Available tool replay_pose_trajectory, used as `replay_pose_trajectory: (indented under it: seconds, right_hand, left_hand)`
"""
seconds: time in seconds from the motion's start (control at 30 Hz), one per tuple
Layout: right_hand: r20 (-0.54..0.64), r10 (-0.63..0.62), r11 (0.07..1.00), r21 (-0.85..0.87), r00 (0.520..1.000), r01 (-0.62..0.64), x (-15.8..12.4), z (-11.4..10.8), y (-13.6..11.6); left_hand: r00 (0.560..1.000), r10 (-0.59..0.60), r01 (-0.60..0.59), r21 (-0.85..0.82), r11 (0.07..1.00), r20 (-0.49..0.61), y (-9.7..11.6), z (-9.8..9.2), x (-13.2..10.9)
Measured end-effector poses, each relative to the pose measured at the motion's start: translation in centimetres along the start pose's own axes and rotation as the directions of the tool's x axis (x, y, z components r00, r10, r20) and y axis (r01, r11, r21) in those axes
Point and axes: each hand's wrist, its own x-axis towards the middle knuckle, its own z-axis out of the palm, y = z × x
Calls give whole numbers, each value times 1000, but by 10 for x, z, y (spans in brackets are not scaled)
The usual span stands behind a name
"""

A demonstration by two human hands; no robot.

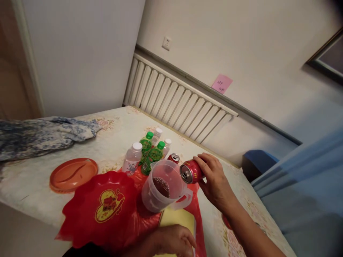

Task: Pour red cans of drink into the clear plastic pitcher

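Observation:
My right hand (211, 173) is wrapped round a red drink can (189, 172), tilted with its opened top toward the rim of a clear plastic measuring jug (150, 194). Brown liquid (161, 187) with bubbles lies in the bottom of the jug. Below the jug's handle, my left hand (175, 241) rests over a yellow sheet or pad (178, 218) with its fingers curled; whether it holds anything is hidden. Another red can (174, 157) stands just behind the jug.
Bottles with green caps (153, 159) and white-capped bottles (133, 157) stand behind the jug. A red scalloped tray (85, 210) and an orange divided plate (73, 175) lie to the left. Bunched patterned cloth (48, 135) is farther left; a radiator (174, 96) runs behind the table.

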Motion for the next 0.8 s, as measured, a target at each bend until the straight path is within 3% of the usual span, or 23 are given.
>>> replay_pose_trajectory:
  seconds: [0.2,0.8]
  right_hand:
    - [18,-54,996,-76,998,55,3,1,1]
    - [65,-113,981,-149,991,122,5,-3,1]
  left_hand:
    - [996,60,-58,-25,998,65,-9,-4,6]
    - [1000,0,1,-45,999,17,-15,-6,9]
